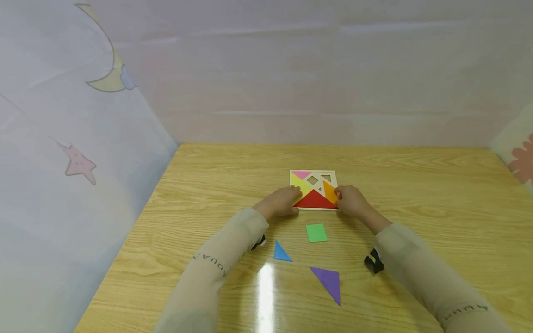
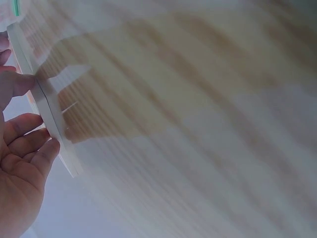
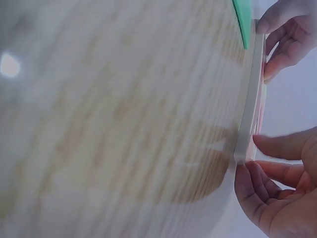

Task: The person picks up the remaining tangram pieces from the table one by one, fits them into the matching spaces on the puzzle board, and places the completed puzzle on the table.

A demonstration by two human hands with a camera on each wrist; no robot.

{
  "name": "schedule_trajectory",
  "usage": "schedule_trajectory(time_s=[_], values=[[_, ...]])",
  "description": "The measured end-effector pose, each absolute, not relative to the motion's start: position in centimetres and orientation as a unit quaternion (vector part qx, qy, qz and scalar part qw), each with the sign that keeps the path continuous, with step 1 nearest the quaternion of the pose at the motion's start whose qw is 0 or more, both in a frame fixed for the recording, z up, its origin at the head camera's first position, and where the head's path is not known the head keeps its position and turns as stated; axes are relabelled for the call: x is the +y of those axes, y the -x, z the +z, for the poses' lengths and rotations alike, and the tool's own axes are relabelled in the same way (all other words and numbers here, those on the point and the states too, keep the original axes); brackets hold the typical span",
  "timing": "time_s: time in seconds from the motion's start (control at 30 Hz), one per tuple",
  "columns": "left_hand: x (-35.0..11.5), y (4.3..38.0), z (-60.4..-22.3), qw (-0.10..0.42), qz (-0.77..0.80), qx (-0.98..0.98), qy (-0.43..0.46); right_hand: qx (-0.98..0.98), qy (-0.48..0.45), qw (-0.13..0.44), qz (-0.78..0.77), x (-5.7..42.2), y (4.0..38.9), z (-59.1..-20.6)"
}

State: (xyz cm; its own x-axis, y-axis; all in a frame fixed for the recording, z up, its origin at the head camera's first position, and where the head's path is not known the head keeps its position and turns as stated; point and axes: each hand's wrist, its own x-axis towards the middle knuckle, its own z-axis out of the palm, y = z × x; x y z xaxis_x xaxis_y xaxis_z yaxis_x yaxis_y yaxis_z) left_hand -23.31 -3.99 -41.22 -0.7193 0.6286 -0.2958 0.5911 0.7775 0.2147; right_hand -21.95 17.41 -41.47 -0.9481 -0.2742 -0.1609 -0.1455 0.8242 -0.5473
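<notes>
A tangram board (image 1: 322, 172) with a pale frame lies on the table between the two hands. Pink (image 1: 300, 174), yellow (image 1: 299, 180), red (image 1: 314, 201) and orange (image 1: 330, 193) pieces sit in it, and bare cutouts show at its upper right. My left hand (image 1: 285, 201) grips the board's left side, fingers lying over the yellow piece, thumb at the front corner. The right hand (image 1: 351, 201) holds the right side beside the orange piece. In the right wrist view, its fingertips (image 3: 242, 173) are curled against the board's edge.
Nearer than the board lie a green square (image 1: 317, 233), a small blue triangle (image 1: 281, 252) and a purple triangle (image 1: 330, 282). The wooden table (image 1: 200, 194) meets a pale cloth backdrop (image 1: 266, 92) behind and a printed one at the left.
</notes>
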Motion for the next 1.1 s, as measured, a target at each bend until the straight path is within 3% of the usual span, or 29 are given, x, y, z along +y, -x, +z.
schedule_trajectory(time_s=[1.1], values=[[-4.2, 23.6, -41.4, 0.179, 0.052, 0.924, -0.332, 0.914, 0.195, 0.136, -0.329, 16.6, 19.2, -41.8]])
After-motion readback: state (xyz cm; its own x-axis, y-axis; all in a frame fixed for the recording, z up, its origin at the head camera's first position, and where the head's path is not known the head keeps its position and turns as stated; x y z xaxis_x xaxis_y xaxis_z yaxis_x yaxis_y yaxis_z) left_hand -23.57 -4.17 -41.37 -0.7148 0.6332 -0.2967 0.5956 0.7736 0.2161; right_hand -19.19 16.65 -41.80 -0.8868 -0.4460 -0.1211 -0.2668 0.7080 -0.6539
